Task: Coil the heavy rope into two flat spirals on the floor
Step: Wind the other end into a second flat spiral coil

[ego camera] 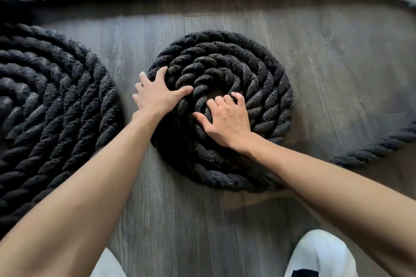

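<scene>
Now left hand, right hand on spiral

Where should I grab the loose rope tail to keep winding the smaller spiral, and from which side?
I'd take the loose tail near where it leaves the smaller spiral at lower right, coming from above with the right hand, fingers wrapped across it. There it lies alone on the floor; the wound turns are packed tight.
</scene>
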